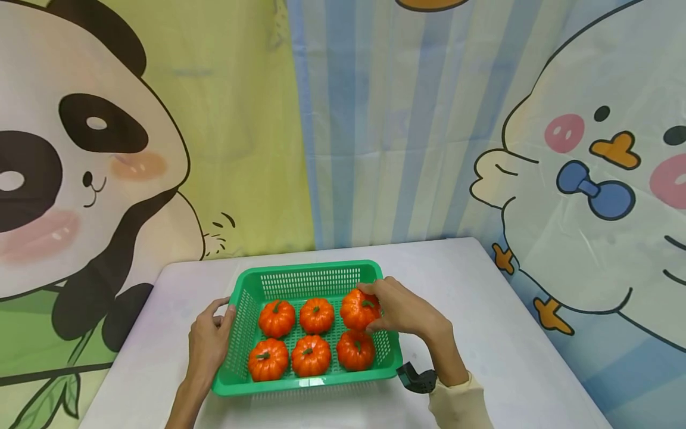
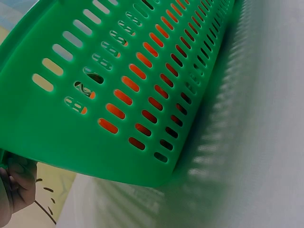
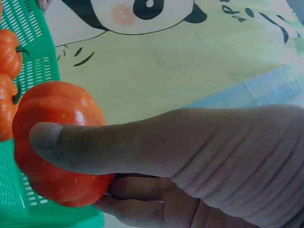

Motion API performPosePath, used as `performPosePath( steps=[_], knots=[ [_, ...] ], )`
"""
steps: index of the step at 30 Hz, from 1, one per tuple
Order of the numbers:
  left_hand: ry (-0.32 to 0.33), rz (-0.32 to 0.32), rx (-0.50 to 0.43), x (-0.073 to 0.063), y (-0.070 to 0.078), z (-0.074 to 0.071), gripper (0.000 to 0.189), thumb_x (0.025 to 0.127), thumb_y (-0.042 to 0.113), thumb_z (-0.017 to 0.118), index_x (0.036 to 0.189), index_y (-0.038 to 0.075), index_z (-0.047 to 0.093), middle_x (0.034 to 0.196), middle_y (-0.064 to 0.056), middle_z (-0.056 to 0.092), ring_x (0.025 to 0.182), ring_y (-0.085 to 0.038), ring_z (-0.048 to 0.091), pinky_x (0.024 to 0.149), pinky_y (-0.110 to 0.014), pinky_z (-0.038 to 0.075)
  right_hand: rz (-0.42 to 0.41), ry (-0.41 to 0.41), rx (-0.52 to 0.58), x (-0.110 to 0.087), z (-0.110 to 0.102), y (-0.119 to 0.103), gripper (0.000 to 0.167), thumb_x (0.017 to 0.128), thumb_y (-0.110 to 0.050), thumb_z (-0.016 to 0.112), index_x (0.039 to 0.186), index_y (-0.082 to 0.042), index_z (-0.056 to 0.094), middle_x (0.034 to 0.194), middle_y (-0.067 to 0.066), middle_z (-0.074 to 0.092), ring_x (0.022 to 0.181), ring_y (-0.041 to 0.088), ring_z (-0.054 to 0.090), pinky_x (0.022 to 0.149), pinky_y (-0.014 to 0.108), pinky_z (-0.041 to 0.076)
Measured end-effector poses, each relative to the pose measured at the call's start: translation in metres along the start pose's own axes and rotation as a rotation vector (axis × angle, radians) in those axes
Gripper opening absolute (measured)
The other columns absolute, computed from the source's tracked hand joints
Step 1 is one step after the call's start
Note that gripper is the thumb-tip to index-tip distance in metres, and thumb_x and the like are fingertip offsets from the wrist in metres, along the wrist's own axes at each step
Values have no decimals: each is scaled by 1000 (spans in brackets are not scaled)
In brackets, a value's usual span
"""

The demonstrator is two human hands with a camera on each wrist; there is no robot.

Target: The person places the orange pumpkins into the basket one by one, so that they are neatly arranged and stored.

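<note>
A green perforated plastic basket (image 1: 229, 387) holds several small orange toy pumpkins with green stems, laid out in two rows. My right hand (image 1: 399, 307) grips the pumpkin (image 1: 358, 311) at the back right corner. In the right wrist view the thumb (image 3: 85, 145) presses across this pumpkin's side, fingers behind it. Just in front of it lies another pumpkin (image 1: 356, 351). My left hand (image 1: 206, 345) holds the basket's left rim, its curled fingers (image 2: 23, 183) seen at the rim in the left wrist view.
The basket stands on a white table (image 1: 514, 357). Behind it hangs a curtain with a panda (image 1: 123, 173) at left and a white chick (image 1: 579, 250) at right. A black device (image 1: 417, 379) is strapped at my right wrist, above a cream sleeve (image 1: 460, 402).
</note>
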State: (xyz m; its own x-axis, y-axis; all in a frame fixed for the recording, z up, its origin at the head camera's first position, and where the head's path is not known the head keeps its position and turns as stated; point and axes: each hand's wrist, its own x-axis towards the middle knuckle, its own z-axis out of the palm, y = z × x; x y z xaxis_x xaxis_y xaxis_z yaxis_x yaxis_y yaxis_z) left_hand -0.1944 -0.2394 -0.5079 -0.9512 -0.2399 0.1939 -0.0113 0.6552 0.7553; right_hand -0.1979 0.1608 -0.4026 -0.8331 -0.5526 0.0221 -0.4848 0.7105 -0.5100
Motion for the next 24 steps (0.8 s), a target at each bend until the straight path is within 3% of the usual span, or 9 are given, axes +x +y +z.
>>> performPosePath(
  steps=[5,12,20,24],
  knots=[
    [5,0,-1,0,0,0,41,114,28,59,143,0,66,64,-8,72,51,-13,57,52,-29,43,-19,-20,11,10,4,2,77,77,-9,100,146,2,67,132,11,78,113,20,72,99,39,62],
    [-11,-17,-5,0,-1,0,42,114,28,59,143,-1,65,69,-11,75,54,-14,60,53,-29,43,30,-24,-21,17,9,6,77,76,-11,101,145,3,68,131,13,75,114,25,63,105,47,58],
    [-7,-18,-12,0,0,1,41,114,29,59,143,0,66,65,-8,71,53,-13,58,52,-29,43,-10,-57,-54,31,11,9,52,74,-9,102,119,-1,78,102,4,75,95,17,59,88,36,58],
    [-12,-24,-19,0,0,0,41,114,28,59,143,-1,65,66,-9,73,53,-14,59,52,-29,44,-17,-75,-63,37,14,13,46,73,-10,103,112,-5,79,98,0,75,93,15,59,86,33,59]
  ],
)
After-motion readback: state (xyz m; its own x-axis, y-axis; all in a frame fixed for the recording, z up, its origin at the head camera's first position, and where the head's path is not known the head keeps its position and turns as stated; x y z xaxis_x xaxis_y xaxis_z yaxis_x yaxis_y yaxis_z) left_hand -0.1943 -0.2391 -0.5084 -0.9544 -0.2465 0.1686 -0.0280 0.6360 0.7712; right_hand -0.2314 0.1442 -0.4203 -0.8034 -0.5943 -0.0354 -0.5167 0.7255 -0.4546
